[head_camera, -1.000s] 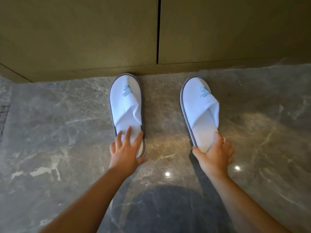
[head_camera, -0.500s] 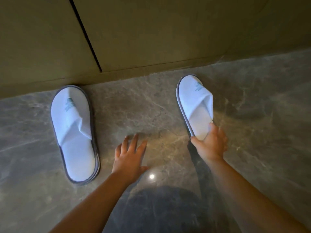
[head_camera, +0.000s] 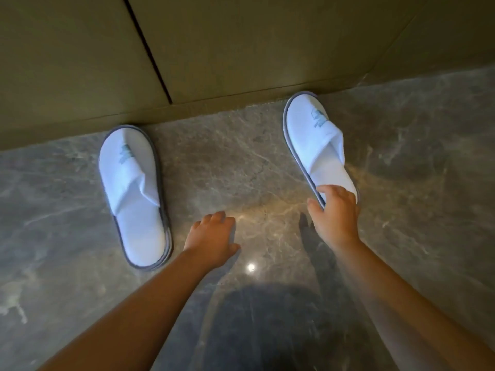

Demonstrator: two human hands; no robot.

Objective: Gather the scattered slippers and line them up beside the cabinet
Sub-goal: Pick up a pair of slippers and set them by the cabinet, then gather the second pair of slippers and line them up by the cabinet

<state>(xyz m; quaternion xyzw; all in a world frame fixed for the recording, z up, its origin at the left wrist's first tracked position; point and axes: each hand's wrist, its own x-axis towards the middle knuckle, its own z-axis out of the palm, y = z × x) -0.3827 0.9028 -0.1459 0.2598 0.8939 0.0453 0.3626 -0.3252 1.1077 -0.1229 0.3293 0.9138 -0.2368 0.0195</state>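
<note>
- The right hand [head_camera: 336,215] gripped the heel end of the right-side white terry slipper with a grey sole edge [head_camera: 317,141], thumb on the left edge and fingers curled over the top of the heel.
- That slipper lay on the polished grey-brown marble floor [head_camera: 227,170], its toe touching or just short of the base of the olive-brown flat-fronted cabinet [head_camera: 241,49]; it was angled, heel swung toward the right.
- A teal logo showed on its toe band, too blurred to read.
- The left hand [head_camera: 213,236] held nothing, palm down just over the floor between the two slippers, fingers loosely curled and close together; whether it touched the floor I cannot tell.
- The left-side white terry slipper with a grey sole edge [head_camera: 134,194] lay flat on the floor, well apart from the other, its toe up against the cabinet's base and its heel pointing back toward the person.
- It bore the same teal logo on its band.
- A dark vertical seam [head_camera: 147,49] divided the cabinet front into panels.
- A small bright light reflection [head_camera: 251,267] showed on the floor between the forearms.
</note>
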